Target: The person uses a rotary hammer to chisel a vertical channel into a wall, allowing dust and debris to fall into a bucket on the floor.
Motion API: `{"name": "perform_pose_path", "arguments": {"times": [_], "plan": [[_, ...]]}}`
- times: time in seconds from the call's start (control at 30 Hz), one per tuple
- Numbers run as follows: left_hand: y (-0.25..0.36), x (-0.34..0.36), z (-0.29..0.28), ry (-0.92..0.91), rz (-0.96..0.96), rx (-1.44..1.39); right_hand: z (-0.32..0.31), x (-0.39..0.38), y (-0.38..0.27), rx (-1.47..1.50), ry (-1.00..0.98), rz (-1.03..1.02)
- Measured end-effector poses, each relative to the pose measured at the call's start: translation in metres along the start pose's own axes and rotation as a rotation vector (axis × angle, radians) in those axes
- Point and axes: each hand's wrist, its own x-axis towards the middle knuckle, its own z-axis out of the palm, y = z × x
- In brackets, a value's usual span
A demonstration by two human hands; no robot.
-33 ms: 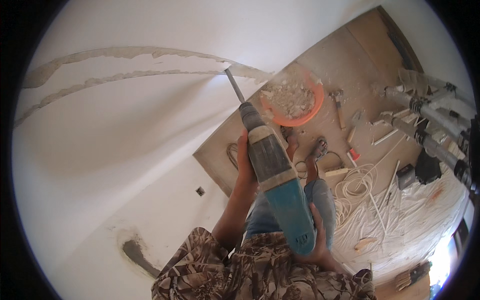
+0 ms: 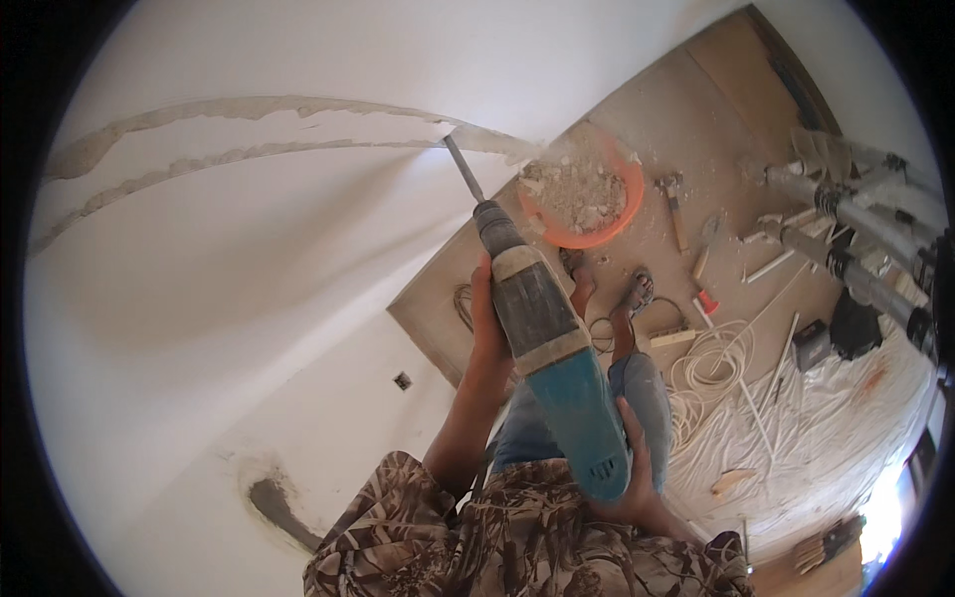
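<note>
A blue-green rotary hammer drill [image 2: 542,333] with a dark, dusty grey front half slants up and to the left before me. Its long steel bit [image 2: 464,167] meets the wall at the right end of the chipped plaster channel [image 2: 298,125]. My left hand [image 2: 487,323] wraps the drill's front body from the left side. At the rear, my right hand [image 2: 637,458] grips the handle end, its fingers mostly hidden behind the blue housing.
Below the wall stands an orange tub [image 2: 627,204] heaped with rubble, close to my feet. A hammer [image 2: 676,214], a trowel [image 2: 704,251], coiled white cable [image 2: 721,363] and a power strip [image 2: 671,339] lie on the floor. Metal scaffold poles [image 2: 846,224] stand at the right, beside plastic sheeting [image 2: 796,438].
</note>
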Motion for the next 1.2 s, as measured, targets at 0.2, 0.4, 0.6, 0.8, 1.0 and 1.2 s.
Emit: {"name": "perform_pose_path", "arguments": {"times": [0.2,0.4,0.6,0.8,1.0,1.2], "plan": [[-0.020,-0.010,-0.007,0.069,0.014,0.092,-0.011,-0.017,0.007,0.177,0.014,0.070],[-0.033,-0.043,0.005,0.048,0.020,0.119,-0.028,-0.044,0.003,0.080,0.012,-0.041],[-0.031,-0.048,0.013,-0.083,-0.030,0.059,-0.018,-0.075,0.057,0.193,-0.028,-0.027],[-0.022,-0.049,0.005,-0.122,-0.131,-0.052,0.037,-0.146,0.129,0.724,0.072,0.590],[-0.015,-0.034,0.004,-0.095,-0.125,-0.044,0.023,-0.126,0.142,1.368,0.249,1.267],[0.002,-0.008,-0.001,0.002,-0.049,0.105,0.010,-0.046,0.051,0.659,0.027,0.430]]}}
